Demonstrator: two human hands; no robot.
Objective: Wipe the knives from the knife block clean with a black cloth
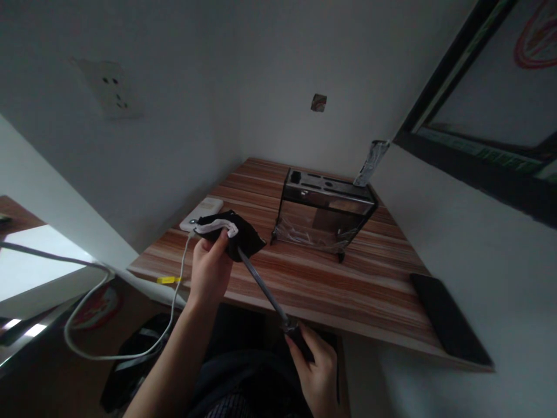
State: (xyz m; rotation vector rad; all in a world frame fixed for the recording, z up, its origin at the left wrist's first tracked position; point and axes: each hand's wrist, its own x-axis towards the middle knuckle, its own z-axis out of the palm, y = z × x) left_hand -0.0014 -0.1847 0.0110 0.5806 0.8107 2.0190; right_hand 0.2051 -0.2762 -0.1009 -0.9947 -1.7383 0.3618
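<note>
My left hand (209,268) is closed on a black cloth with a white edge (230,231), wrapped round the upper end of a thin metal rod (261,285). The rod slants down to a dark handle, which my right hand (317,371) grips near the bottom edge of the view. Both hands hover over the front edge of a striped wooden table (348,284).
A metal and clear-walled knife block (324,212) stands at the table's back. A white power bank (202,213) with a white cable (130,348) lies at the left, a black phone (450,319) at the right front. Walls enclose the table on three sides.
</note>
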